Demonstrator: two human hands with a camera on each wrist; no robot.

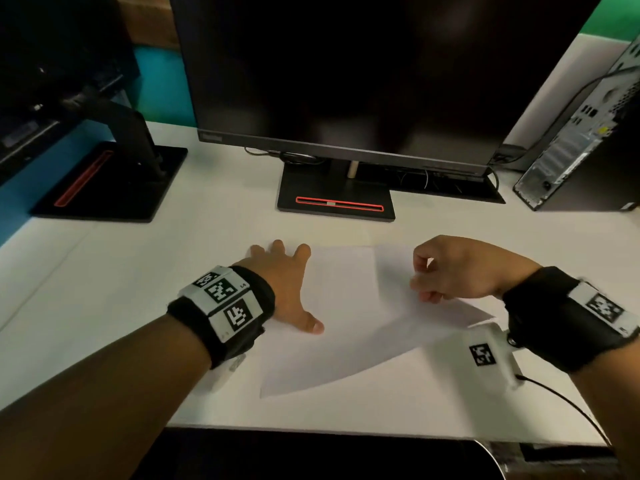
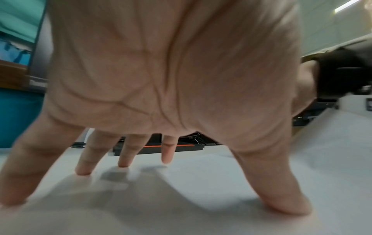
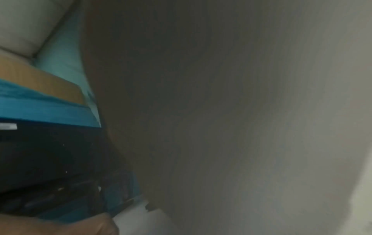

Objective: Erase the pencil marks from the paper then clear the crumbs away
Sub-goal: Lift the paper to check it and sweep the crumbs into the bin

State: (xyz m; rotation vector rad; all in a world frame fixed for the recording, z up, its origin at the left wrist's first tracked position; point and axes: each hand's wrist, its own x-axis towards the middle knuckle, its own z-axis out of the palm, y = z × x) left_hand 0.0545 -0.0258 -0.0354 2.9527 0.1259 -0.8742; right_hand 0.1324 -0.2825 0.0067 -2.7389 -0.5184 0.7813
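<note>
A white sheet of paper (image 1: 339,292) lies on the white desk (image 1: 138,278) in front of me. My left hand (image 1: 287,282) rests flat on the sheet's left edge with fingers spread; in the left wrist view its fingertips (image 2: 166,159) touch the surface. My right hand (image 1: 446,271) pinches the paper's right side with curled fingers and holds that side lifted off the desk. No pencil marks, crumbs or eraser show. A blurred grey sheet (image 3: 241,127) fills most of the right wrist view.
A dark monitor (image 1: 346,81) on a black base (image 1: 336,199) stands just behind the paper. Another monitor stand (image 1: 110,181) sits at the back left, a computer tower (image 1: 581,150) at the back right. A cable (image 1: 568,407) trails from my right wrist.
</note>
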